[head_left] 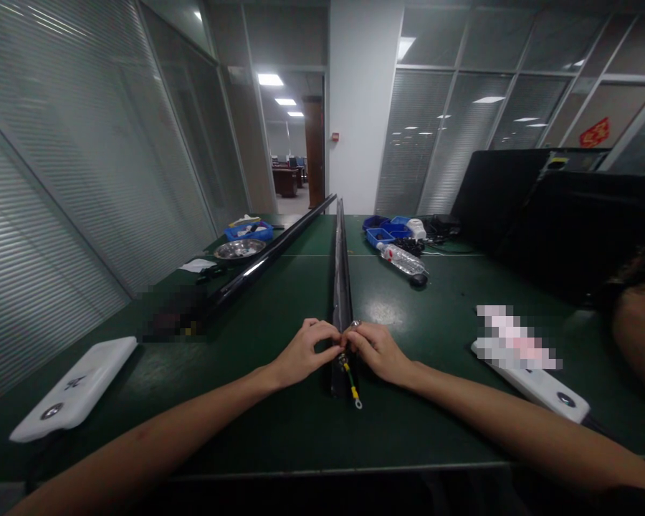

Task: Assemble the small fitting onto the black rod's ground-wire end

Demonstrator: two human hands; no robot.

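Observation:
A long black rail (340, 265) lies lengthwise down the middle of the green table (279, 423), its near end between my hands. My left hand (305, 352) is closed in a pinch at the rail's near end, fingertips against its left side. My right hand (377, 350) is closed too, pinching a small metal part at the rail's top right. A short yellow-green wire with a ring terminal (351, 385) hangs out of the rail end, just below my fingers.
A second black rail (271, 254) runs diagonally on the left. White flat devices lie at the front left (75, 390) and right (537, 383). A water bottle (403, 259), blue bins (384, 231), a metal dish (240, 249) sit farther back. Another person's arm (637, 326) is at the right edge.

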